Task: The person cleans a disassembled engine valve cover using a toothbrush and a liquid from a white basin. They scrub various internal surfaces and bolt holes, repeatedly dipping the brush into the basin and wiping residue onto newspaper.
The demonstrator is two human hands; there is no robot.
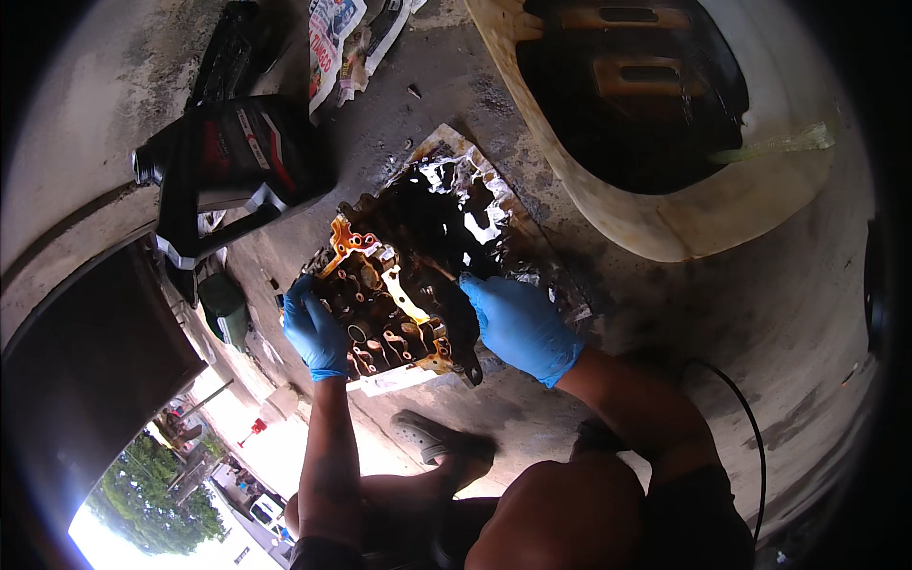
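Observation:
An oily engine cylinder head (394, 304), brown and black with round bores and bright metal ridges, is tilted in front of me. It is over an oil-soaked, crumpled sheet (503, 204) on the floor. My left hand (314, 328), in a blue glove, is closed around the cylinder head's left edge. My right hand (527, 328), gloved the same way, is closed at its right side, with the thumb side against the dark edge. The right fingertips are partly hidden, and black oil obscures where they meet the part.
At the upper right stands a large pale plastic container (655, 228), cut open, with dark oil inside. A black oil jug (247, 152) lies at the left, below newspaper pieces (332, 47). A black cable (755, 427) curves along the right. My shoe (427, 437) is below the sheet.

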